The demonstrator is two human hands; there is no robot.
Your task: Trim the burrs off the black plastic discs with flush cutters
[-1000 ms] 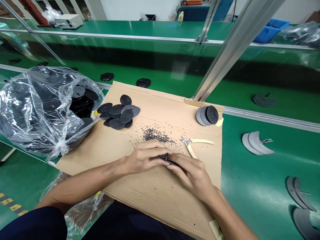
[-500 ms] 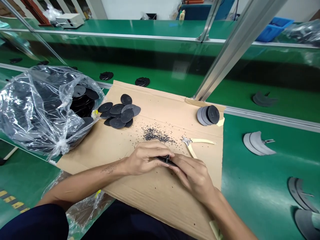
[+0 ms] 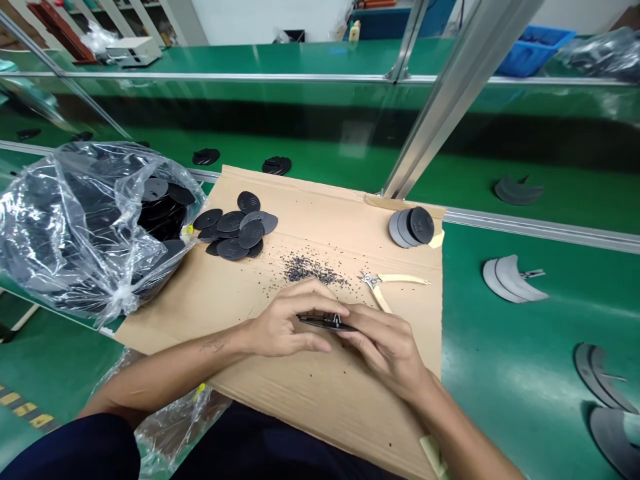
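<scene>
Disc (image 3: pixel 320 324) is pinched in our right hand (image 3: pixel 387 339), above the cardboard (image 3: pixel 300 393). Our left hand (image 3: pixel 277 323) has just opened, thumb dropping clear, so our right seems to bear it now.

Brown cardboard sheet (image 3: pixel 280 380) on a green bench (image 3: pixel 495 360), with black discs (image 3: pixel 251 234), dark specks (image 3: pixel 305 268) and yellow-handled cutters (image 3: pixel 383 298).

two hands (image 3: pixel 286 321), one cutter (image 3: pixel 403 279), one cardboard sheet (image 3: pixel 290 387), one blue bin (image 3: pixel 525 61)
</scene>
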